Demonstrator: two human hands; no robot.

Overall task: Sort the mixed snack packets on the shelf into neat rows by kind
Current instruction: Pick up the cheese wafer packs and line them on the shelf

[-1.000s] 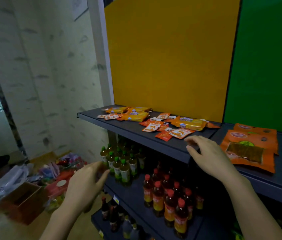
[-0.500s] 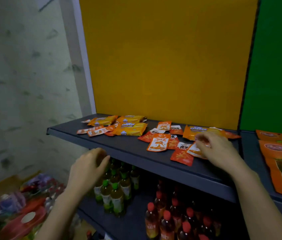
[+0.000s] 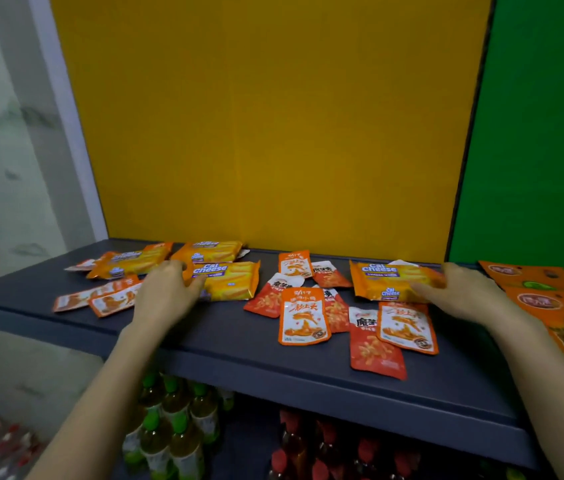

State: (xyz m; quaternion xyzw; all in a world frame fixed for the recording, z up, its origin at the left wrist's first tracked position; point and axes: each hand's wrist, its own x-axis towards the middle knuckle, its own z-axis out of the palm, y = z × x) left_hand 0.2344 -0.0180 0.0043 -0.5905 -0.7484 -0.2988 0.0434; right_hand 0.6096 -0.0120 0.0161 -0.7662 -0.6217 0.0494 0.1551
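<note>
Shelf stock, left to right.

1. Slim orange-and-white sachets (image 3: 97,296): a few, lying flat just left of the left hand.
2. Cal Cheese wafer packs (image 3: 131,263): two beyond the left hand, towards the yellow back panel (image 3: 266,116).
3. Left hand (image 3: 166,292): fingers bent over the left end of a front Cal Cheese pack (image 3: 230,281). Whether they grip it or only rest on it cannot be told.
4. Small orange pouches (image 3: 303,320) and red pouches (image 3: 376,344): mixed and overlapping on the dark shelf (image 3: 239,368), between the two hands, unsorted.
5. Right-side Cal Cheese pack (image 3: 386,280): lies flat under the fingertips of the right hand (image 3: 460,292), whose fingers stretch out straight and touch the pack's right end.
6. Large orange pouches (image 3: 547,301): stacked just right of the right hand, below the green panel (image 3: 533,133).
7. Green-capped bottles (image 3: 176,422): under the left forearm, one tier down.
8. Red-capped bottles (image 3: 294,441): same lower tier, below the gap between the hands.

The hands are well apart.
</note>
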